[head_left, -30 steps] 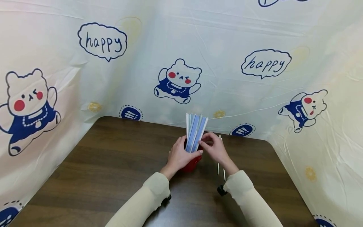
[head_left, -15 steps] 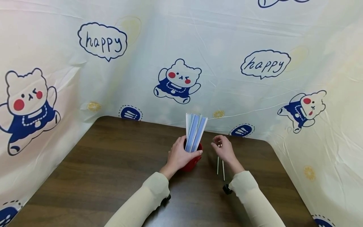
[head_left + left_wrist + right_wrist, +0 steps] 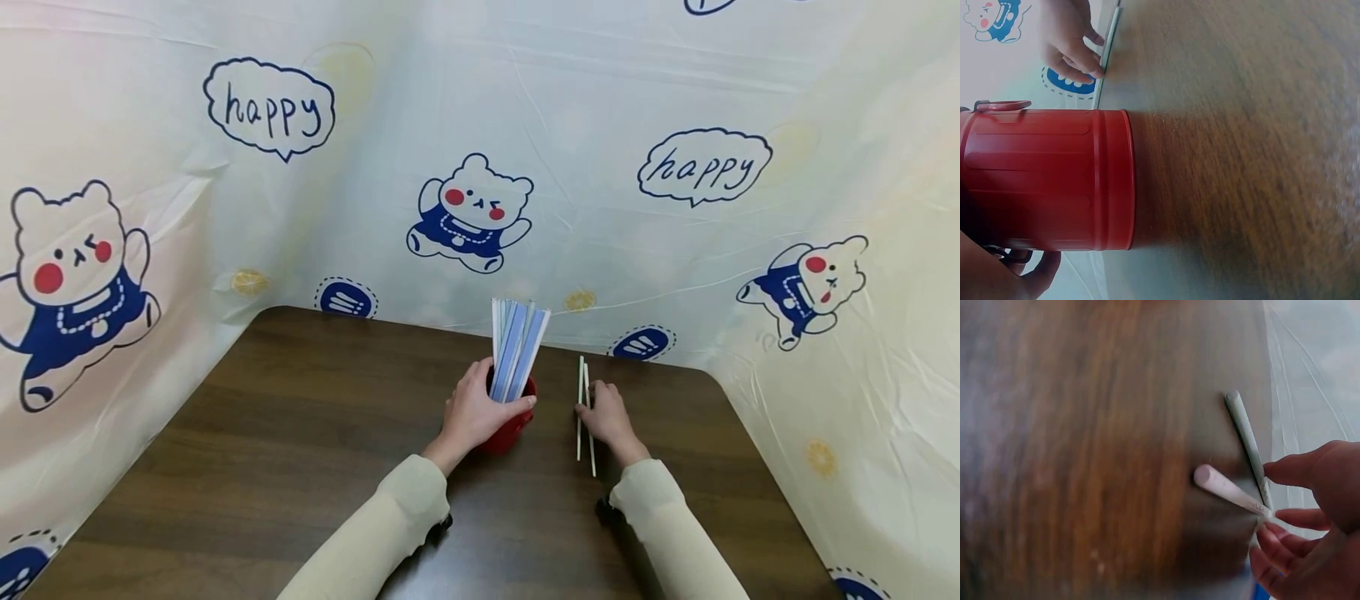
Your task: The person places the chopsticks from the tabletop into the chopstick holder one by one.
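Observation:
My left hand grips a small red metal bucket from its left side, thumb across the front. A bundle of flat blue and white strips stands upright in the bucket, its lower part hidden. To the right, two thin sticks lie side by side on the table. In the right wrist view one is pale green and the other white. Over them is my right hand, its thumb touching the green stick and its fingers spread around the far part of the white one.
A dark wooden table carries everything. Behind it and at both sides hangs a pale curtain printed with cartoon bears and the word "happy". The table's back edge runs just beyond the sticks.
My right hand has left the strips in the bucket and moved right and down to the two sticks. The left hand and the bucket have stayed in place.

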Motion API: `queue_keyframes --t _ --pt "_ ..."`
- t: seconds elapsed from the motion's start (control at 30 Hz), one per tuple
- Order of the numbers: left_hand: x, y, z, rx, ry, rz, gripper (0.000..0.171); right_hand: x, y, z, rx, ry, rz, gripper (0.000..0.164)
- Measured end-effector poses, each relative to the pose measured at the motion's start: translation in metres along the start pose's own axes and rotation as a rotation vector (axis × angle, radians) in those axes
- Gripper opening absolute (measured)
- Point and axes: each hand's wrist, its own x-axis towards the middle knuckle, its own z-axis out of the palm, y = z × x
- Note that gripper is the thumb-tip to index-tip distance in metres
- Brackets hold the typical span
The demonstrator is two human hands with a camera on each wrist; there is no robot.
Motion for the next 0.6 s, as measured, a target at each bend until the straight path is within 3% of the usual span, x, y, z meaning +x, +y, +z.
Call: queue_keyframes --t 0.3,0.6 --pt "0.0008 0.0013 -0.0024 -0.003 0.013 0.022 0.084 0.0033 0.0008 -0.0005 -0.013 0.023 -0.064 0.040" --pt "-0.0014 0.0015 -0.0014 0.001 0.009 0.010 0.085 0.0014 -0.0026 -0.0005 -0.033 -0.027 -0.093 0.016"
